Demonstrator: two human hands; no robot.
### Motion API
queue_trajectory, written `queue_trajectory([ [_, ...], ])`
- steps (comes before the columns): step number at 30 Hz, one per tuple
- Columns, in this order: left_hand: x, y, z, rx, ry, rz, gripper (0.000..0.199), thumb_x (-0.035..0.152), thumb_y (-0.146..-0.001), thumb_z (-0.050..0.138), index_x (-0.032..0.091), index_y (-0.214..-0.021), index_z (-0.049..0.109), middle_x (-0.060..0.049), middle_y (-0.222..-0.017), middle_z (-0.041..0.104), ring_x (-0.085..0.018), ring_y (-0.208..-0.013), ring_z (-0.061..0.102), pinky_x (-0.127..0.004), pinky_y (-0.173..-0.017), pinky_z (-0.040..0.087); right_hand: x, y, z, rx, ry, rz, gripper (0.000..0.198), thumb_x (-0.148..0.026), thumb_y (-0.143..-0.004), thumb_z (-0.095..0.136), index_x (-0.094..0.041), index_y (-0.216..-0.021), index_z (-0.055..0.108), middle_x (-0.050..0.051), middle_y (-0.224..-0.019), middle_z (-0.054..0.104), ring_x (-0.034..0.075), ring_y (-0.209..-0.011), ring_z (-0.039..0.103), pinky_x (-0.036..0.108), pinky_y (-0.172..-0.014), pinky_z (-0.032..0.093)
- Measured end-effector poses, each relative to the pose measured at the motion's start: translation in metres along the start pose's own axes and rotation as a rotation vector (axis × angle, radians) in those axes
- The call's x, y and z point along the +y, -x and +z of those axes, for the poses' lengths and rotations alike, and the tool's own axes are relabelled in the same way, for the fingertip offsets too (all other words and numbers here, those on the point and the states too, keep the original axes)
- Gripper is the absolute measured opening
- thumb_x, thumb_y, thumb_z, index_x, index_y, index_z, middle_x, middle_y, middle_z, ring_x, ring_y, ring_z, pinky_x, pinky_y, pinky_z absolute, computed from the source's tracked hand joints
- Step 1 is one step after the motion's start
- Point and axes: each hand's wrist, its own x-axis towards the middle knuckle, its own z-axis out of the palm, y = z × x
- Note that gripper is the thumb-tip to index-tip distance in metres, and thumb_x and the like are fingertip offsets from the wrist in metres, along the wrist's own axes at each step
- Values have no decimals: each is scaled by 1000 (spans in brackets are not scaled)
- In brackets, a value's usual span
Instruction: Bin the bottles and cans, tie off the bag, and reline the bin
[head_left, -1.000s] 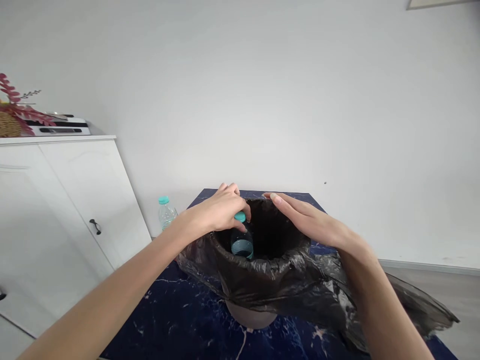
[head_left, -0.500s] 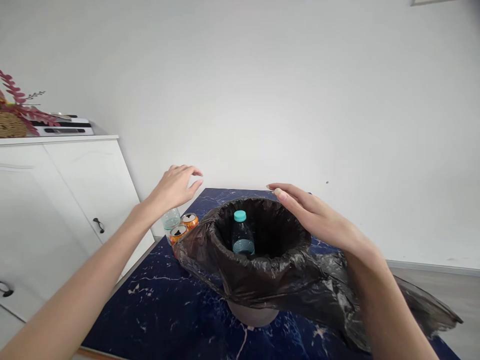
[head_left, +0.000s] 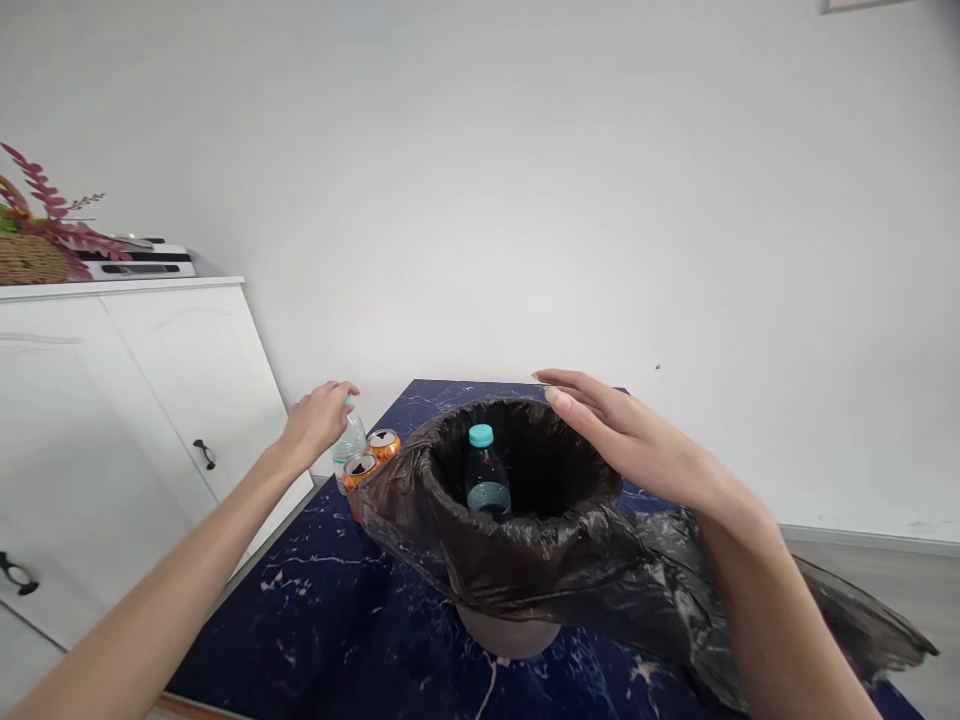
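My left hand (head_left: 321,415) has its fingers closed about the teal cap of a clear plastic bottle (head_left: 349,446) at the table's left edge. Close beside that bottle are two orange drink cans (head_left: 384,444), one nearer me and partly behind the bag. A bin (head_left: 508,636) stands in the middle, lined with a black trash bag (head_left: 525,560) folded over its rim. Inside leans another plastic bottle (head_left: 487,478), teal cap up. Over the bin's right rim my right hand (head_left: 611,420) is open, fingers stretched out, holding nothing.
The bin and cans stand on a dark blue marbled table (head_left: 315,620) against a white wall (head_left: 510,180). Loose bag film trails right, under my right forearm. To the left is a white cabinet (head_left: 172,380) with a wicker basket (head_left: 30,258) on top.
My left hand has moved left and down from beside the bin onto the clear bottle's cap, its fingers closing. My right hand stays almost in place. The view has shifted slightly.
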Motion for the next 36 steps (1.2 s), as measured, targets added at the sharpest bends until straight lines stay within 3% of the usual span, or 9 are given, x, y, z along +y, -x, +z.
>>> queue_trajectory([
  [4, 9, 10, -27, 135, 13, -33, 44, 32, -103, 44, 21, -136, 71, -16, -143, 72, -43, -129, 68, -53, -98, 55, -1, 1, -1, 2, 29, -16, 68, -76, -105, 45, -31, -154, 58, 8, -161, 58, 36, -152, 51, 62, -128, 39],
  [7, 28, 27, -68, 428, 111, -11, 45, 41, -109, 43, 25, -145, 65, -9, -151, 68, -38, -136, 65, -52, -109, 54, -2, 2, -2, 8, 41, -13, 69, -76, -105, 43, -31, -155, 58, 8, -162, 58, 37, -152, 50, 63, -128, 38],
  [11, 72, 61, -132, 890, 444, 219, 35, 38, -104, 68, 23, -135, 73, -2, -137, 78, -24, -119, 76, -42, -116, 57, -3, 2, -2, 0, 49, -5, 70, -77, -105, 43, -31, -155, 57, 8, -162, 58, 36, -152, 51, 63, -129, 37],
  [13, 96, 76, -156, 967, 632, 341, 35, 28, -98, 77, 22, -132, 75, -1, -131, 80, -22, -118, 77, -36, -111, 62, -4, 2, -2, 4, 45, 4, 69, -77, -104, 44, -32, -154, 58, 7, -161, 59, 36, -151, 51, 63, -128, 38],
  [16, 122, 90, -174, 883, 734, 462, 33, 24, -91, 84, 26, -123, 79, 5, -122, 83, -20, -113, 80, -35, -108, 65, -3, 2, -2, 13, 27, 5, 67, -77, -104, 43, -33, -153, 59, 7, -160, 60, 37, -151, 51, 63, -127, 39],
  [19, 137, 92, -173, 665, 785, 530, 30, 25, -87, 87, 28, -116, 81, 7, -116, 84, -20, -107, 82, -35, -108, 65, -2, 1, -2, 17, 15, 0, 66, -75, -105, 44, -32, -153, 59, 6, -161, 59, 34, -152, 51, 59, -129, 38],
  [27, 167, 63, -126, 17, 856, 625, 36, 31, -90, 83, 25, -125, 78, -2, -125, 82, -24, -113, 78, -43, -110, 62, 1, -1, 0, -44, 16, -43, 62, -70, -109, 41, -31, -153, 59, 5, -160, 61, 31, -152, 51, 57, -130, 35],
  [33, 185, 44, -92, -265, 844, 708, 35, 31, -89, 82, 22, -123, 77, -7, -117, 84, -26, -107, 79, -40, -96, 62, 1, 0, -1, -133, 9, -40, 61, -71, -110, 37, -35, -152, 62, 4, -158, 62, 34, -144, 59, 58, -121, 46],
  [36, 190, 37, -82, -317, 768, 748, 39, 30, -87, 85, 20, -124, 74, -9, -117, 83, -27, -105, 79, -39, -89, 62, -2, 0, -2, -127, -8, -56, 60, -71, -110, 35, -37, -152, 62, 3, -156, 64, 35, -141, 62, 59, -119, 48],
])
